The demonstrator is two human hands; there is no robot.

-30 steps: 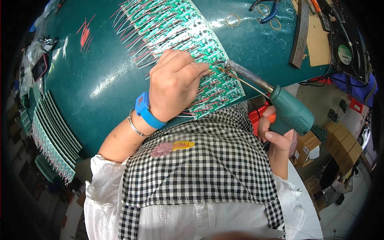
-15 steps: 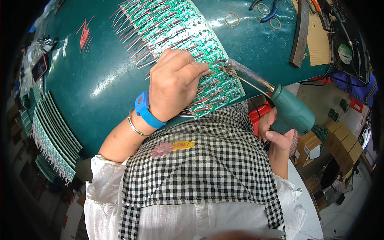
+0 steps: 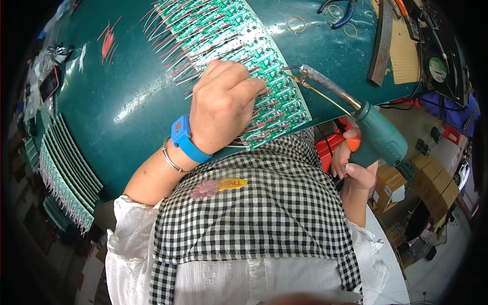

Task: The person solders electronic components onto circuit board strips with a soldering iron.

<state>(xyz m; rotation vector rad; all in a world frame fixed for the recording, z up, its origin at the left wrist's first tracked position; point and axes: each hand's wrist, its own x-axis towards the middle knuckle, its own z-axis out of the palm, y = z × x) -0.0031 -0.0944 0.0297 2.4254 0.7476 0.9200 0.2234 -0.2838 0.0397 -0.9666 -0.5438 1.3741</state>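
A panel of green circuit boards point(image 3: 274, 56) lies slantwise on the table, with red, black and white wires point(image 3: 188, 38) sticking out along its left side. Over the panel's lower part is my left hand point(image 3: 223, 101), its thumb and fingers pinched together at the boards. What lies in the pinch is too small to make out. My right hand point(image 3: 358, 170) grips a green soldering gun point(image 3: 381, 134) by its handle. The gun's metal barrel points up and left, and its tip point(image 3: 291, 67) hovers by the panel's right edge. A thin feed tube runs beneath the barrel.
Loose red wires point(image 3: 107, 43) lie at the table's far left. A stack of wired boards point(image 3: 71, 173) stands at the left edge. Rubber bands point(image 3: 296, 24), blue-handled pliers point(image 3: 345, 18) and a metal bar point(image 3: 381, 46) are at the far right. Cardboard boxes point(image 3: 432, 183) sit lower right.
The soldering gun has shifted slightly right and away from my left fingers, its tip leaving the boards near them. An orange part on the gun now shows by my right hand. My left hand barely moved.
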